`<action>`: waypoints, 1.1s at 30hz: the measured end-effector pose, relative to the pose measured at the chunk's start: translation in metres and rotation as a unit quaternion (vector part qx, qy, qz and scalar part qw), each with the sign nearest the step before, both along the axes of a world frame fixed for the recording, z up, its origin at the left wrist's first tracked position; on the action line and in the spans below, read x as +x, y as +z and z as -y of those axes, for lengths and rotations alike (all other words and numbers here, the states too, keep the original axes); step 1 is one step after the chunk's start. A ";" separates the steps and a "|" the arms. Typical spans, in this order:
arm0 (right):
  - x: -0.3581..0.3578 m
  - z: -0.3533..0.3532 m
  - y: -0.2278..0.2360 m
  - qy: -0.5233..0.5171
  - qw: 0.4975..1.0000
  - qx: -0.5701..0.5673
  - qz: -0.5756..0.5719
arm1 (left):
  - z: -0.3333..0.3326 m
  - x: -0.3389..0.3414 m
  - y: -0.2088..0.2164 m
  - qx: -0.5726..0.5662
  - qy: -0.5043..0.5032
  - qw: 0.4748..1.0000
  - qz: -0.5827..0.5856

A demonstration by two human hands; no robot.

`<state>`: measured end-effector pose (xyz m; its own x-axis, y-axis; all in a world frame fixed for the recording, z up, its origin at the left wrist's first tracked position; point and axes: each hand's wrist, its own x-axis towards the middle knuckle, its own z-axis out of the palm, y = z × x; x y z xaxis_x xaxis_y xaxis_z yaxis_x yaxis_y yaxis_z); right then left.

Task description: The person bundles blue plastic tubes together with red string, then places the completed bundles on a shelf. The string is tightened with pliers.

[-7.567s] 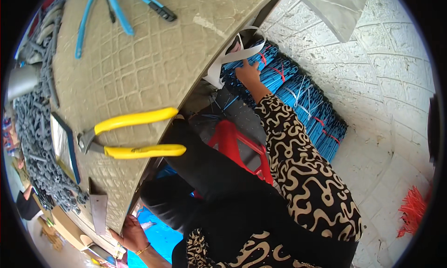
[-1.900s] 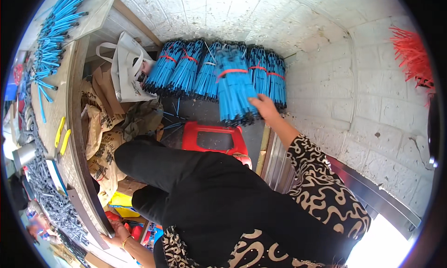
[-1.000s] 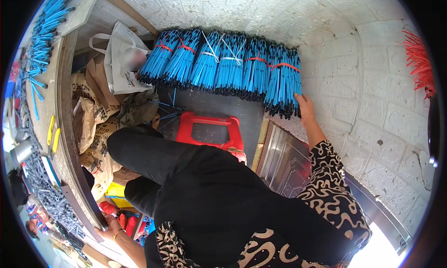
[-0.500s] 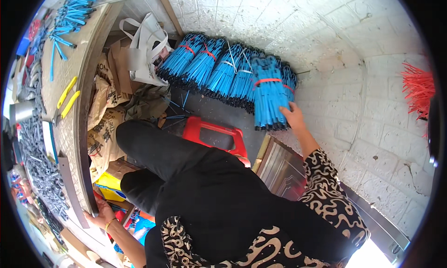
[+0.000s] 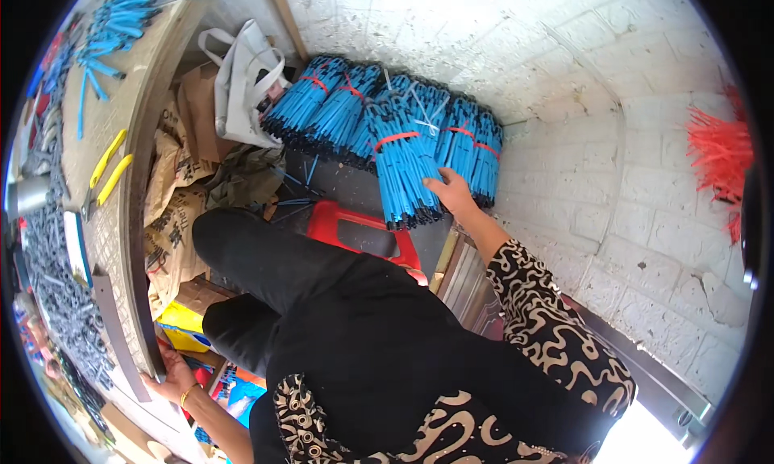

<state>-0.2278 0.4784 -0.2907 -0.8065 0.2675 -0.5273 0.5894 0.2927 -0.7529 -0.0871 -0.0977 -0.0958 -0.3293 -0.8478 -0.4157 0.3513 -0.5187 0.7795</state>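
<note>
A bundle of thin blue rods (image 5: 401,167) with black ends and a red band round its middle is in my right hand (image 5: 453,193), whose thumb and fingers grip its lower right side. It stands out in front of a row of similar upright blue bundles (image 5: 312,101) along the white wall, some tied in red, some in white. My left hand (image 5: 175,380) is closed round the edge of the worktable (image 5: 139,162) at the lower left, its fingers partly hidden by the edge.
On the worktable lie yellow-handled pliers (image 5: 110,170), loose blue rods (image 5: 121,20) and a heap of small grey parts (image 5: 68,295). A red stool (image 5: 326,220) stands by my legs. Brown paper sacks (image 5: 173,234) and a white bag (image 5: 238,101) are under the table. Red strands (image 5: 713,137) hang at far right.
My right hand has moved left with the blue bundle, uncovering red-banded bundles behind it on the right. My left hand keeps its place on the table edge.
</note>
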 end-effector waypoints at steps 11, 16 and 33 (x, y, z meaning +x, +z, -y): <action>0.025 -0.112 0.032 -0.007 0.942 0.334 0.036 | -0.003 -0.003 0.002 0.014 0.012 1.000 0.020; 0.021 -0.129 0.012 0.023 0.873 0.479 0.091 | 0.001 -0.002 0.003 -0.034 0.023 0.999 0.031; 0.077 -0.215 -0.135 -0.027 0.953 0.241 0.182 | 0.005 -0.027 0.001 -0.084 0.120 0.984 0.105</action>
